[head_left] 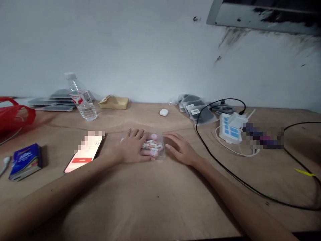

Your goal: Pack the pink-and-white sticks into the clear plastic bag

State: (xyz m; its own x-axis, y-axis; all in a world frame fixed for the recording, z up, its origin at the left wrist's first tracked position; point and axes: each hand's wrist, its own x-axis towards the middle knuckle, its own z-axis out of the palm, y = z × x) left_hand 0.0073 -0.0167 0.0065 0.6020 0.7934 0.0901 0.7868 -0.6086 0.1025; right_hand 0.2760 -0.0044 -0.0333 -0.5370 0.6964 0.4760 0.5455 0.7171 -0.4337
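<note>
My left hand [134,146] lies flat over the left part of a clear plastic bag [162,154], its fingers spread and pointing away from me. Small white and orange pieces [153,145] and round pink-and-white shapes show through the bag to the right of that hand. My right hand [181,148] rests on its side at the bag's right edge, fingers slightly curled and the thumb apart from them, with nothing held. Left of my left hand, a phone [87,150] with a lit screen lies on the wooden table [150,197].
Left are a blue tissue pack [25,162], a water bottle [82,100] and a red bag [15,117]. Behind lie a cardboard tray [116,103], a white case [164,112] and grey packets [197,108]. A power strip [229,129] and a looping black cable [232,172] are right.
</note>
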